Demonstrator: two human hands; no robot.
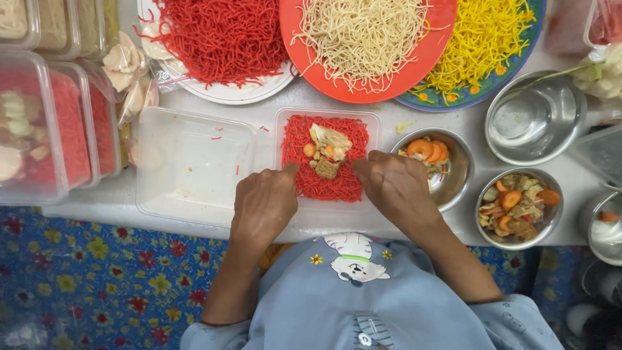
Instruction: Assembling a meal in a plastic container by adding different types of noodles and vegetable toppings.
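A clear plastic container (374,118) sits at the middle of the white counter, filled with red noodles (322,181) topped by cabbage, carrot slices and a brown piece (327,167). My left hand (264,202) rests at the container's near left corner, fingertips touching the red noodles. On the near right edge lies my right hand (395,185), fingers curled at the noodles. Whether either hand pinches noodles cannot be told.
The container's clear lid (194,165) lies open at the left. Plates of red (223,39), pale (363,39) and yellow noodles (483,42) stand behind. Steel bowls of vegetables (433,155) (518,207) and an empty steel bowl (534,116) are at the right. Filled clear boxes (39,126) are stacked left.
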